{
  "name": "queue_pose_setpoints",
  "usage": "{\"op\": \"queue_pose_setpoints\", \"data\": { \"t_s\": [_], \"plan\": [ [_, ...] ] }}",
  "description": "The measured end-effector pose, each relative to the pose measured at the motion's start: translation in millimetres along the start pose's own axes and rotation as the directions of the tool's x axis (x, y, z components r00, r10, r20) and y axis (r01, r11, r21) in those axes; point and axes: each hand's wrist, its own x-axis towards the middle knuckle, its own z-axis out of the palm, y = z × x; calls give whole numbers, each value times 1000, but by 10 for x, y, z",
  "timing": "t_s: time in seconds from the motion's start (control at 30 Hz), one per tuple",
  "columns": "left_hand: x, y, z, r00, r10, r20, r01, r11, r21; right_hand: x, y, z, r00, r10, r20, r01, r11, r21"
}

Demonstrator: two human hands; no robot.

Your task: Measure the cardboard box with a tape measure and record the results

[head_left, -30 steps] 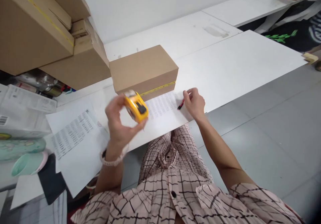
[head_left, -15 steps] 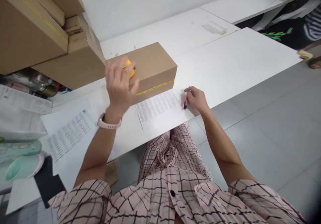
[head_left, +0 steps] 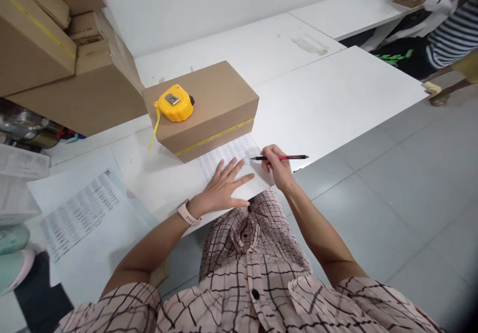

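My left hand [head_left: 224, 186] lies flat with fingers spread on a printed sheet [head_left: 239, 150] near the table's front edge. Between the fingers of my right hand [head_left: 277, 166] is a red and black pen [head_left: 295, 157], its tip over the sheet's right part; whether it touches the paper I cannot tell. Behind the sheet stands a closed cardboard box [head_left: 212, 94] with a yellow printed band along its front. A yellow tape measure [head_left: 175, 103] rests on the box's left top, a short piece of its tape hanging over the left edge.
Larger cardboard boxes [head_left: 82, 81] are stacked at the left. More printed sheets [head_left: 84, 211] lie on the white table [head_left: 317, 104] to my left, near a mint-coloured cup [head_left: 15, 273]. At the far right a person in a striped top [head_left: 453, 34] is near another table.
My left hand has left the tape measure on the box and come down flat onto the sheet. My right hand has picked up the pen from the table and brought it over the paper.
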Motion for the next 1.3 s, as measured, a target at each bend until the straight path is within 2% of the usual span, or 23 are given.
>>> {"op": "queue_pose_setpoints", "data": {
  "t_s": [0.07, 0.13, 0.27, 0.4, 0.53, 0.63, 1.3],
  "plan": [
    [9, 12, 5, 1000, 0, -12, 0, 1000, 4, 38, 56, 58, 993, 30, 116, -31, 1000, 2],
    [7, 22, 22, 1000, 6, -23, -6, 1000, 14, 70, 102, 70, 985, 30, 169, -24, 999, -38],
    [2, 22, 60, 999, 8, -53, -5, 999, 46, 102, 172, 45, 990, -21, 137, 47, 982, -184],
    [3, 8, 88, 999, 0, -54, 5, 996, 91, 110, 224, 69, 991, -19, 135, 42, 984, -170],
    [1, 3, 102, 998, 1, -65, 5, 994, 106, 113, 246, 139, 998, -58, 19, 61, 973, -221],
    [2, 7, 99, 997, 13, -79, -4, 994, 107, 112, 246, 168, 995, -102, -20, 94, 963, -254],
    [-2, 9, 115, 994, 23, -104, -10, 992, 123, 117, 245, 159, 991, -134, 21, 134, 942, -309]
  ]
}}
